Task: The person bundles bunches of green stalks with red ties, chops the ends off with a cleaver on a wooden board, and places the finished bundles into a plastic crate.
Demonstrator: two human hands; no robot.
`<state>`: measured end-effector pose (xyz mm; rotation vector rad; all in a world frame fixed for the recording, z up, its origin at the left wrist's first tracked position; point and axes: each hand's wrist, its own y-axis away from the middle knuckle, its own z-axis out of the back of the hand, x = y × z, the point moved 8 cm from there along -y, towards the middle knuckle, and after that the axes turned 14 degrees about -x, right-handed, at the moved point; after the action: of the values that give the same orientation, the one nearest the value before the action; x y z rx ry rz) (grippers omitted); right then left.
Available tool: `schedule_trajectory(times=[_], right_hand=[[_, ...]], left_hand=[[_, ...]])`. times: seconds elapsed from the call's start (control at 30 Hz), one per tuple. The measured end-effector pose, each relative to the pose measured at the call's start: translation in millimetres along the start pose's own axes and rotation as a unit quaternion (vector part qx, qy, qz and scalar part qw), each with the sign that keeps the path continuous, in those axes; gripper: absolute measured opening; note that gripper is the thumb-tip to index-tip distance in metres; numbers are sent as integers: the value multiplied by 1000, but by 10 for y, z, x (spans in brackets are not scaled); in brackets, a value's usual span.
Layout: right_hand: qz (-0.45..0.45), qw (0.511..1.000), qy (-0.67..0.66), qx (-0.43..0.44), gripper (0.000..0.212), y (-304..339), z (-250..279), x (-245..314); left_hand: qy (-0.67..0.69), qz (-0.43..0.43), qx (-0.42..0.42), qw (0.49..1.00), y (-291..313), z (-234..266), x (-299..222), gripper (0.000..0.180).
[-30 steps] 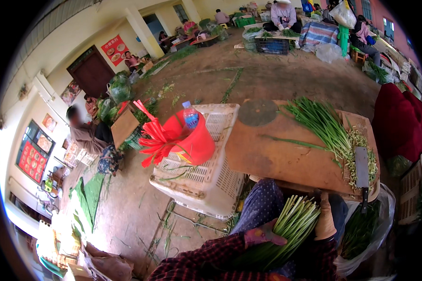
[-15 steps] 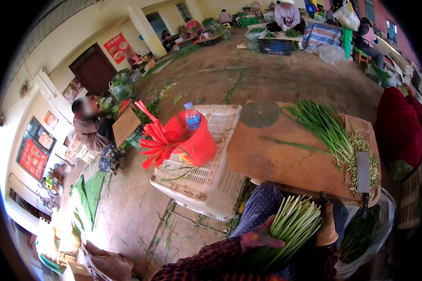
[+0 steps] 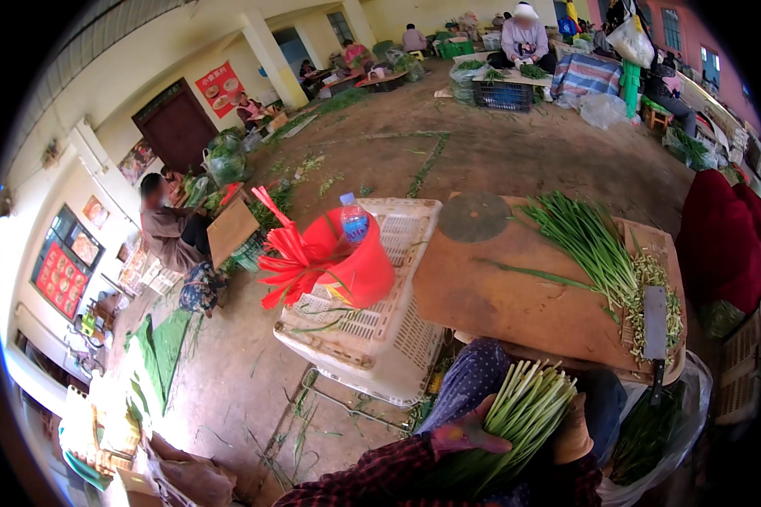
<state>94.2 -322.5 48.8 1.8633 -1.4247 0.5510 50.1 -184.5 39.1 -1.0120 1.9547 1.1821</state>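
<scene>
Over my lap, a thick bundle of garlic chives point(image 3: 528, 406) rests between my two hands, its pale cut ends upward and its green leaves running down toward me. My left hand point(image 3: 469, 433), in a pinkish-purple glove, grips the bundle's left side, thumb across the stalks. Against its right side, my right hand point(image 3: 573, 433) in a tan covering is closed around the stems, fingers partly hidden. Beyond them, loose chives point(image 3: 579, 241) lie on a wooden board point(image 3: 507, 270). A cleaver point(image 3: 655, 325) rests at the board's right edge, over chopped pale stem ends point(image 3: 672, 304).
Left of the board, an upturned white crate point(image 3: 355, 334) bears a red bucket point(image 3: 368, 275) with red strips and a water bottle point(image 3: 353, 221). A plastic bag of greens point(image 3: 651, 435) stands by my right side. Other people sit working around the room.
My right hand has come down slightly, and its raised thumb no longer shows above the stems. The bundle stays between both hands. The whole view has shifted a little downward.
</scene>
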Motion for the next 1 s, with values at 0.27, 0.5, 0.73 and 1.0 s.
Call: schedule_trajectory(times=[0.27, 0.5, 0.73, 1.0], right_hand=[[-14, 1000, 9, -10, 88, 73, -85, 52], [-2, 1000, -10, -14, 92, 81, -121, 75], [41, 999, -3, -21, 83, -36, -80, 142], [15, 999, 10, -33, 53, -102, -156, 161]], left_hand=[[-116, -17, 79, 990, -85, -119, -13, 95], [-73, 5, 146, 987, -130, -186, 82, 90], [-93, -16, 130, 987, -143, -167, 117, 90], [-127, 65, 176, 974, -143, -241, -192, 88]])
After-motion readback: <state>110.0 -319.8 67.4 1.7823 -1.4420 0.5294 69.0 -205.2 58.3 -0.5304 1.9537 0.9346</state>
